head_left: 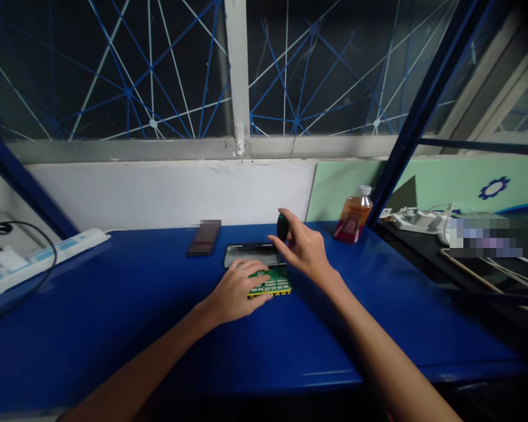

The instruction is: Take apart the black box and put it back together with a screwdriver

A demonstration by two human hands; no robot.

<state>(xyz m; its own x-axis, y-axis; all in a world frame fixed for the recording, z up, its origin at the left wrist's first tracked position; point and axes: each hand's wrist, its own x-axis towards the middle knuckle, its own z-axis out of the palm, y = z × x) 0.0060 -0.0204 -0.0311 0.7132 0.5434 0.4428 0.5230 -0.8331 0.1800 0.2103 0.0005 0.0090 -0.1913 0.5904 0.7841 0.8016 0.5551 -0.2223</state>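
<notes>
My left hand (240, 290) grips a green circuit board (275, 282) with a yellow-and-black lower edge, fingers on top and thumb along the near side. In my right hand (305, 243) is a screwdriver (282, 227) with a dark handle, held upright between fingers and thumb. Its thin shaft points down at the board's far right part; whether the tip touches a screw is too small to tell. Just behind the board lies a shallow grey tray-like cover (250, 254) with a dark rim, partly hidden by my left hand.
On the blue table (158, 328), a dark flat object (205, 237), partly blurred, lies at the back left. A drink bottle (354, 214) stands at the back right. A white power strip (81, 241) runs along the left, and cables (479, 269) lie on the right-hand surface.
</notes>
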